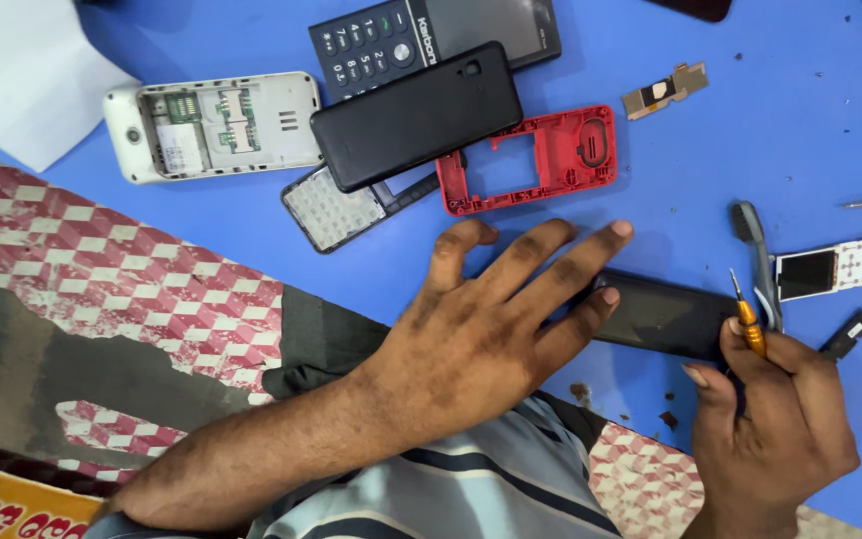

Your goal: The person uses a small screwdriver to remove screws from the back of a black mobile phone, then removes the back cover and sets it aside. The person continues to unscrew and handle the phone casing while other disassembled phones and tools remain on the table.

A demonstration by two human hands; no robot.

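Black phone (665, 317) pinned by left hand (491, 339) — fingers splayed; right hand (780, 419) grips screwdriver (747, 324).

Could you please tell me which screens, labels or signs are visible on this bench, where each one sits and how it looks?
Dark phone screen: top centre, glossy grey rectangle above a black keypad, switched off.
Small loose display: right side on the blue mat, dark rectangle joined to a white keypad sheet.
White label: inside the open white phone, upper left.
Printed sign strip: bottom left corner, yellow with red lettering.
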